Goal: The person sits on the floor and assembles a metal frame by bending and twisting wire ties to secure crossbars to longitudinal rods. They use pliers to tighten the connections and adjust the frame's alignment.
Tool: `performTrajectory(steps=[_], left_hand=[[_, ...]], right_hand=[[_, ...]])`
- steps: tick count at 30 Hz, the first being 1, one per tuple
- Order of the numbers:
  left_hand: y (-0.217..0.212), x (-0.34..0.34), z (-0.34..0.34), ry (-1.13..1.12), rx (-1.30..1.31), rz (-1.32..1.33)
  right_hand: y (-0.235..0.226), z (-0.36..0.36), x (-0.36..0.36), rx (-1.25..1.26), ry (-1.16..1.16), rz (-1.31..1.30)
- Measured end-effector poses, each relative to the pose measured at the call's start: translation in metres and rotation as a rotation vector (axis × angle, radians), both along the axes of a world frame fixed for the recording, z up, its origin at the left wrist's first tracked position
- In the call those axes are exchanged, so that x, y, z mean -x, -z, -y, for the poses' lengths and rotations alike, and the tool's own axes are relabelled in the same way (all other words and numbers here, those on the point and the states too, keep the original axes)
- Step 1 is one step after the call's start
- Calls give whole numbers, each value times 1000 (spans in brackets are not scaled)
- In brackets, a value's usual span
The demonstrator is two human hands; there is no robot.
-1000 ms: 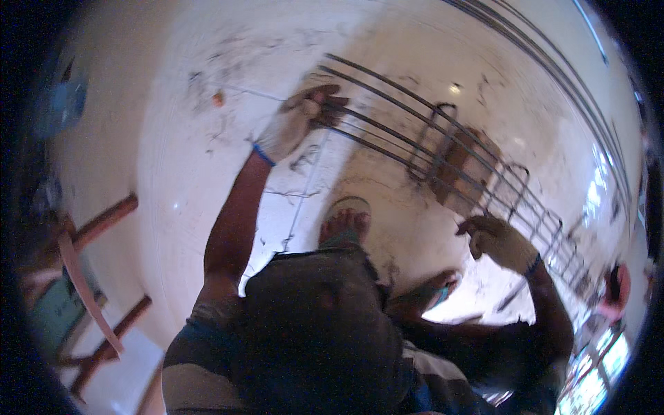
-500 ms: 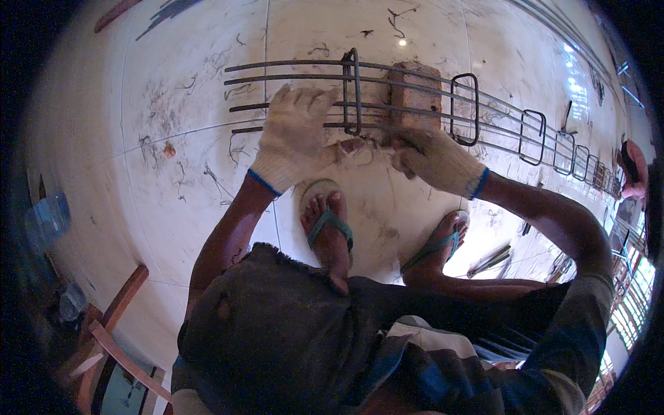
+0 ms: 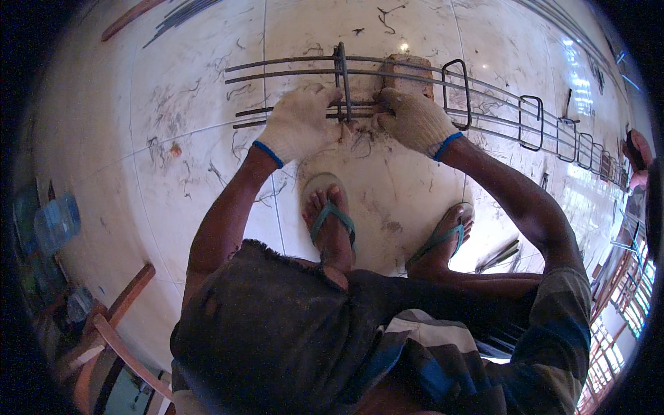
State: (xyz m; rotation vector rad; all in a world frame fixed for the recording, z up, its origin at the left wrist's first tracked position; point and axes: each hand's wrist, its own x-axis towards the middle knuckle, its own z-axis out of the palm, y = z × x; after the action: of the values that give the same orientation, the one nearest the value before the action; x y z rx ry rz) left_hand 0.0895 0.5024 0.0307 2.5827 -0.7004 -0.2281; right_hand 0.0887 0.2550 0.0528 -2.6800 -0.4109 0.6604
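Note:
A long cage of steel reinforcing bars runs left to right in front of me. Near its left end a rectangular steel stirrup encircles the bars. My left hand, in a cream knitted glove with a blue cuff, is closed over the lower bars, its fingertips against the stirrup's left side. On the right of that stirrup, my gloved right hand has its fingers curled together at the lower bars. Whatever lies between those right fingers is hidden by the glove.
A brick block sits under the bars behind my right hand. More stirrups stand along the cage toward the right. Wire scraps litter the tiled floor. My sandalled feet are close below. A wooden frame stands lower left.
My right hand has moved up and left to the lower bars beside the stirrup. My left hand has shifted slightly right and closed at the stirrup, which now appears more edge-on.

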Motion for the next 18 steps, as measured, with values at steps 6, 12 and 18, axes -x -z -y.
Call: performTrajectory(steps=[6, 12, 18], left_hand=[[-10, -2, 1, 19, -53, -84], [-19, -4, 0, 42, -63, -159], [-17, 4, -4, 46, 34, -33]], right_hand=[[3, 3, -6, 43, -81, 4], [-5, 4, 1, -9, -83, 13], [-23, -6, 7, -46, -168, 19]])
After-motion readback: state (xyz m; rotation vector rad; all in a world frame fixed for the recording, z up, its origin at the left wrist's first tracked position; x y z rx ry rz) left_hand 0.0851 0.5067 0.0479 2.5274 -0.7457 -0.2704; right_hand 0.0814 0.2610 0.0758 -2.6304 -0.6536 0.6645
